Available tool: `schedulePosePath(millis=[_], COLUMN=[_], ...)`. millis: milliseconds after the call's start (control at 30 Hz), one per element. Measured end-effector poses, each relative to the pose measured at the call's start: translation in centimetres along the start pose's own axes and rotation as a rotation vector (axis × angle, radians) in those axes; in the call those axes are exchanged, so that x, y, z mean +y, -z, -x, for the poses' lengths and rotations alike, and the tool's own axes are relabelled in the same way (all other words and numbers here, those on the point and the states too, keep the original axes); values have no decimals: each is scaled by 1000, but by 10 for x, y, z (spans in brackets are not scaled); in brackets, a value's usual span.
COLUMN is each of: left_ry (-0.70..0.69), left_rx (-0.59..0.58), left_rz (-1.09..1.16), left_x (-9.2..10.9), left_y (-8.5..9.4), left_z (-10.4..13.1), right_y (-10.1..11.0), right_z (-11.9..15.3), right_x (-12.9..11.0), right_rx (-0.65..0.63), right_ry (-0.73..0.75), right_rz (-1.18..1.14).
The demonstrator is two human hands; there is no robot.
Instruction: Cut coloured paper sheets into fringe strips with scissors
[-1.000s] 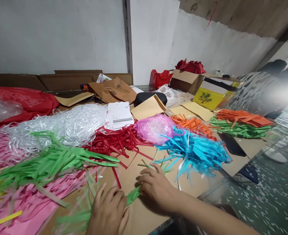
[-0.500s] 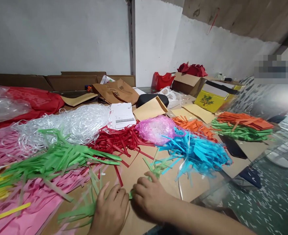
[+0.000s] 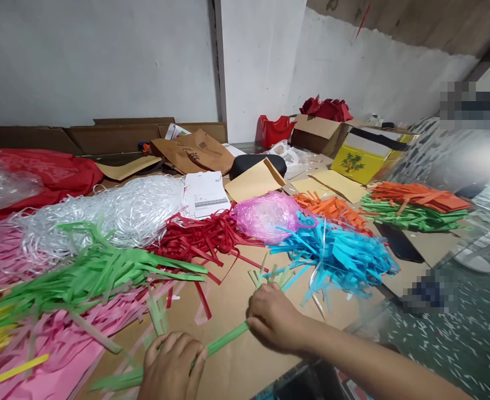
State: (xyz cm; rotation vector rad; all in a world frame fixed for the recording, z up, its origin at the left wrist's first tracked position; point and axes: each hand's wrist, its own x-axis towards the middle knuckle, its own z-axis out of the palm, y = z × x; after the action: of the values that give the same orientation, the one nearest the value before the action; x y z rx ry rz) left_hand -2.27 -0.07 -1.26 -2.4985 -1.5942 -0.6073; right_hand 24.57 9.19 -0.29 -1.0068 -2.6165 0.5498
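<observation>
Low in the head view, my left hand [image 3: 172,364] is closed round a bundle of green strips [image 3: 227,337]; loose ends stick out to its left. My right hand [image 3: 276,316] grips the same bundle farther right, with pale green ends fanning out above the knuckles. Between the two hands the strips run straight, just over the brown cardboard [image 3: 228,272]. Left of my hands lies a larger pile of green strips [image 3: 99,266] on top of pink ones [image 3: 74,339]. Blue strips [image 3: 336,255] are heaped beyond my right hand.
Behind are a white stringy heap [image 3: 145,205], red strips [image 3: 199,236], a pink plastic bag [image 3: 265,216] and envelopes [image 3: 255,180]. Orange strips [image 3: 420,195] rest on green ones at the right, near a dark phone [image 3: 399,244]. A yellow box [image 3: 365,155] stands at the back right, with a person beyond.
My hands have moved apart, the right one going right and the left one left and down. A straight stretch of green strips now shows between them.
</observation>
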Motion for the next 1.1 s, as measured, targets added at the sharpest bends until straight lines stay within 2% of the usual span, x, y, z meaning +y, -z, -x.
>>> schedulePosePath(millis=[167,300,467,533,600,700,833,933,1000,1100], left_ry=[9,-46,-125,-128,-103,-77,-68,-104,-158,-162], left_rx=[9,63,165,145,133,173,188,180,189,188], left_rz=[-67,-89,-29,-28,-25,-15,-32,-69,-79,-8], left_x=[1,2,13,18,22,24,21,16,13,8], left_y=[-2,-3,-10,-11,-11,-11,-17,-22,-24,-21], left_z=[-9,-9,-7,-10,-15,-19,-16,-9,-4,1], right_y=[-11,-7,4,4,3,5,6,-7,-15,-15], right_z=[-3,0,4,2,-3,-9,-12,-13,-14,-10], right_x=[0,-2,-4,-3,0,0,-17,-31,-31,-18], right_rx=[60,126,193,187,167,121,122,161,178,195], right_ry=[-20,-23,361,427,418,340,276,396,489,446], right_rz=[35,36,162,249,275,186,177,338,415,340])
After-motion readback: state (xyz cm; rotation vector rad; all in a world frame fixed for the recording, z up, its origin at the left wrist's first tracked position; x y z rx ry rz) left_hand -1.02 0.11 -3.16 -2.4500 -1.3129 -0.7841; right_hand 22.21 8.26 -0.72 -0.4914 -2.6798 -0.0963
